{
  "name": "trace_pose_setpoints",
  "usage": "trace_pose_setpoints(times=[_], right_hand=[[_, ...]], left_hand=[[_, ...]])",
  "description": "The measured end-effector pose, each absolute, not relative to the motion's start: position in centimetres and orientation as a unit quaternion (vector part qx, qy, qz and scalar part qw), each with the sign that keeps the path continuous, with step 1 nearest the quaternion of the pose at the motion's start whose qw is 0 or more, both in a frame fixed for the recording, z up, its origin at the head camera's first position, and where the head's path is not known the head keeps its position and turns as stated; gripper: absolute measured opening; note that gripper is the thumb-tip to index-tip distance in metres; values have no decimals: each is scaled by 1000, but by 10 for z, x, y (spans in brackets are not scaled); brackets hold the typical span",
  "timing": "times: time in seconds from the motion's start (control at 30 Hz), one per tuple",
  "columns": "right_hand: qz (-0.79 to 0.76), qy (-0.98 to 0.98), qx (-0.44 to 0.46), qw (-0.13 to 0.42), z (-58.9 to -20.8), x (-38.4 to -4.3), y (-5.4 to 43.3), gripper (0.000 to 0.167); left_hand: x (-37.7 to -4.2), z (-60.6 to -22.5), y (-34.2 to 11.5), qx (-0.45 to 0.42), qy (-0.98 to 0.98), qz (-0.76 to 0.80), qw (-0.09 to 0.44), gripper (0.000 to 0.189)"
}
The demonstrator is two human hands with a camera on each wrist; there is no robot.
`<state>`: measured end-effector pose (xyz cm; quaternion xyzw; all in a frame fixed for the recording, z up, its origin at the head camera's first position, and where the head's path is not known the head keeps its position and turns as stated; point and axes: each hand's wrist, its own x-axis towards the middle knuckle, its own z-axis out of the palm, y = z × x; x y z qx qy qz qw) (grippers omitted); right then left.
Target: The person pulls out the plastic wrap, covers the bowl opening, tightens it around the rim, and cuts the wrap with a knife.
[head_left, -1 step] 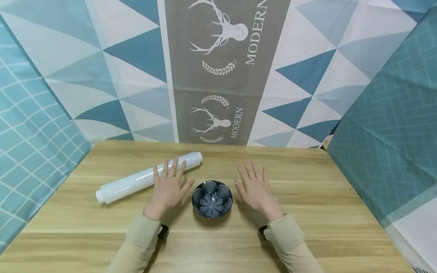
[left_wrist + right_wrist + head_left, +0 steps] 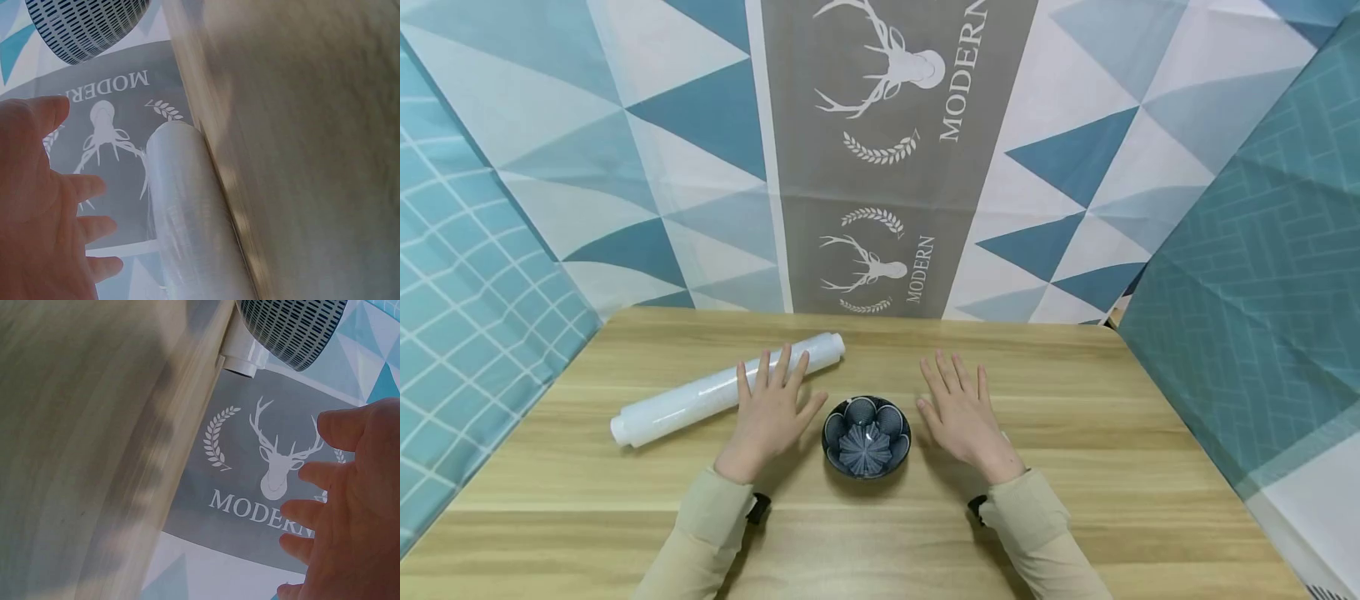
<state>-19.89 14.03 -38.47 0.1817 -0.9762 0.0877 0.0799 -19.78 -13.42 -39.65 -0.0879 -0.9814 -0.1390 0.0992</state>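
Head view: "MODERN" backdrop beyond hands

bowl: 1 | roll: 1 | fingers: 10 (five a side) | sleeves: 2 | table: 1

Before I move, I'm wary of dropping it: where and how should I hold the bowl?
Probably the bowl is best held by opposite sides of its outer wall, near the rim, coming in from left and right. It stands upright, round and open-topped, with the left grip and right grip on either side.
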Motion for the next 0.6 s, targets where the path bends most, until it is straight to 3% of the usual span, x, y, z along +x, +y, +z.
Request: trace_pose_setpoints(times=[0.6], right_hand=[[89, -974, 194, 76, -378, -201, 134, 55]], left_hand=[[-196, -392, -140, -84, -982, -127, 114, 70]])
